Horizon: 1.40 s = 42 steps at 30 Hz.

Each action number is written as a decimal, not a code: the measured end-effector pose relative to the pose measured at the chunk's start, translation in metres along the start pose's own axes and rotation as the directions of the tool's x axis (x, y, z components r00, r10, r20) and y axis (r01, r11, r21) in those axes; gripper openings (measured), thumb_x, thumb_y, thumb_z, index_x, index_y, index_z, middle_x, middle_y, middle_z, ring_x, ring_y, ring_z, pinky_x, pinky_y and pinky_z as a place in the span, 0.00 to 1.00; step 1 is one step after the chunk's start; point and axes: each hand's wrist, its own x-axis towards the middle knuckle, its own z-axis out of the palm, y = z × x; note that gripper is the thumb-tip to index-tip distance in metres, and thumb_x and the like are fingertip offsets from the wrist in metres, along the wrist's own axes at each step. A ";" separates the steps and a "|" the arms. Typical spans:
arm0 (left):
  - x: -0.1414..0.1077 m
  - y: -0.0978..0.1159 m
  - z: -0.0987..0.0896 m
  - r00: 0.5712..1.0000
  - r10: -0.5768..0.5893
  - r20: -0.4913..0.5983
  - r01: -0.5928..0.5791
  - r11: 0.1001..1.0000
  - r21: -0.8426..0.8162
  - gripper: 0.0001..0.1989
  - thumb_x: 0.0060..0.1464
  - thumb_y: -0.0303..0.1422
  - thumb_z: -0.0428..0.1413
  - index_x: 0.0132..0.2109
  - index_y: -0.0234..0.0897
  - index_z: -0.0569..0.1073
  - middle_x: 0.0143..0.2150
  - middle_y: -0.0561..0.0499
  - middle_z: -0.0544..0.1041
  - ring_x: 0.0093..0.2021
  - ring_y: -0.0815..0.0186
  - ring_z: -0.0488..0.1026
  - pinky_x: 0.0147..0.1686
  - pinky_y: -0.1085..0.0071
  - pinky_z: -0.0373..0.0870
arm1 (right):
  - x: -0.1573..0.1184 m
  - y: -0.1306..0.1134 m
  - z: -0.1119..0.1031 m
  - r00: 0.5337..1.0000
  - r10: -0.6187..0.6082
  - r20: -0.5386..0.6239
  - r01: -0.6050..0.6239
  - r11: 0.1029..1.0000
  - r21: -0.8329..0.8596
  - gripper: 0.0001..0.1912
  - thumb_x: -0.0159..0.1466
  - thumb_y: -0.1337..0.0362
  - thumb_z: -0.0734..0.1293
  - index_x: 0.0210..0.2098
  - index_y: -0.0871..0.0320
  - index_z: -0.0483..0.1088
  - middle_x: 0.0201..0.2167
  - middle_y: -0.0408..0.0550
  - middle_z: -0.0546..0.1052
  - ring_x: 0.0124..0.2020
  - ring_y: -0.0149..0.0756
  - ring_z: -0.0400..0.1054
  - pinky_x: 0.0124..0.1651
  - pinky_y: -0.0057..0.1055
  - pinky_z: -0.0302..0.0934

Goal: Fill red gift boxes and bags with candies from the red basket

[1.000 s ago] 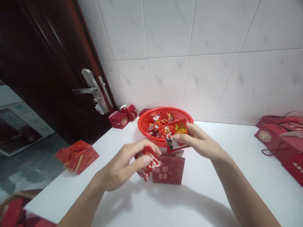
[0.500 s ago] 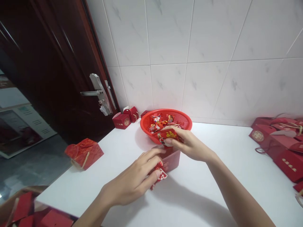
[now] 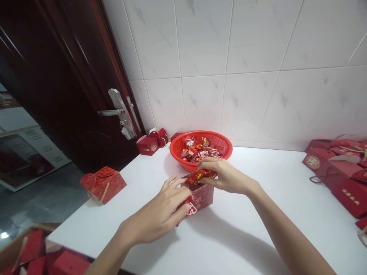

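Note:
A small open red box (image 3: 204,196) stands on the white table (image 3: 258,214) in front of me. My right hand (image 3: 228,176) pinches a red candy packet (image 3: 196,177) with yellow print, held in the mouth of the box. At the box's near left side, my left hand (image 3: 160,217) is closed on a red-and-white candy packet (image 3: 191,209), and its fingers reach to the box's rim. Just behind stands a red plastic basket (image 3: 228,143) with several wrapped candies (image 3: 203,154) in it. My right fingers cover part of the packet they hold.
An orange-red box (image 3: 107,184) with a rope handle sits at the left edge. Small red boxes (image 3: 149,146) stand by the tiled wall (image 3: 249,103). More red boxes (image 3: 346,194) crowd the right side. Lower left, a container holds red boxes (image 3: 69,263). A dark door (image 3: 71,88) is at the left.
My right hand has moved down and slightly left, bringing its packet from above the box into the opening. The left hand and the box have shifted slightly left.

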 end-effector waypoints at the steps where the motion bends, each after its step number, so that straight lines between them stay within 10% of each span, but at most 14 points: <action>1: 0.000 -0.001 0.000 1.000 -0.001 0.008 0.001 1.000 0.004 0.13 0.68 0.33 0.45 0.34 0.41 0.68 0.32 0.53 0.71 0.49 0.59 0.70 0.64 0.53 0.59 | 0.000 -0.001 0.000 1.000 0.019 0.006 -0.019 1.000 -0.024 0.05 0.65 0.74 0.68 0.37 0.59 0.72 0.39 0.47 0.74 0.38 0.35 0.67 0.39 0.31 0.61; 12: -0.005 -0.008 -0.007 0.995 -0.058 0.075 0.060 0.998 -0.018 0.14 0.70 0.34 0.44 0.35 0.41 0.69 0.34 0.52 0.74 0.69 0.57 0.59 0.71 0.47 0.41 | 0.000 -0.015 -0.001 0.985 0.167 0.050 -0.146 0.947 -0.285 0.05 0.64 0.73 0.67 0.34 0.59 0.75 0.33 0.45 0.67 0.31 0.31 0.60 0.28 0.28 0.49; 28: -0.009 -0.013 -0.010 0.995 -0.086 0.043 0.087 0.996 -0.037 0.12 0.69 0.36 0.46 0.40 0.41 0.72 0.54 0.46 0.77 0.68 0.55 0.60 0.69 0.50 0.52 | -0.002 -0.018 -0.008 0.970 0.217 0.106 -0.171 0.927 -0.333 0.07 0.62 0.77 0.67 0.34 0.61 0.74 0.35 0.47 0.72 0.31 0.30 0.63 0.29 0.27 0.49; 35: 0.008 -0.007 -0.013 0.960 -0.210 -0.188 0.164 0.958 -0.235 0.13 0.69 0.39 0.47 0.47 0.40 0.74 0.43 0.50 0.79 0.45 0.61 0.75 0.45 0.67 0.73 | -0.004 -0.017 -0.008 0.978 0.137 0.157 -0.096 0.964 -0.246 0.08 0.59 0.74 0.71 0.38 0.59 0.74 0.38 0.48 0.73 0.36 0.35 0.67 0.34 0.29 0.57; 39: 0.028 -0.003 -0.005 0.892 -0.131 -0.432 -0.014 0.948 -0.318 0.10 0.66 0.38 0.53 0.47 0.39 0.75 0.48 0.47 0.79 0.47 0.60 0.75 0.48 0.65 0.73 | -0.007 -0.020 -0.007 0.983 0.101 0.151 -0.065 0.972 -0.227 0.12 0.60 0.73 0.70 0.43 0.58 0.73 0.40 0.49 0.73 0.39 0.38 0.68 0.36 0.31 0.60; 42: 0.037 -0.004 0.005 0.900 -0.098 -0.425 -0.047 0.948 -0.316 0.08 0.64 0.35 0.55 0.44 0.38 0.77 0.44 0.47 0.80 0.44 0.61 0.76 0.44 0.66 0.73 | -0.009 -0.022 -0.007 0.983 0.120 0.141 -0.087 0.971 -0.221 0.11 0.60 0.73 0.69 0.42 0.59 0.72 0.39 0.49 0.72 0.38 0.37 0.67 0.36 0.30 0.61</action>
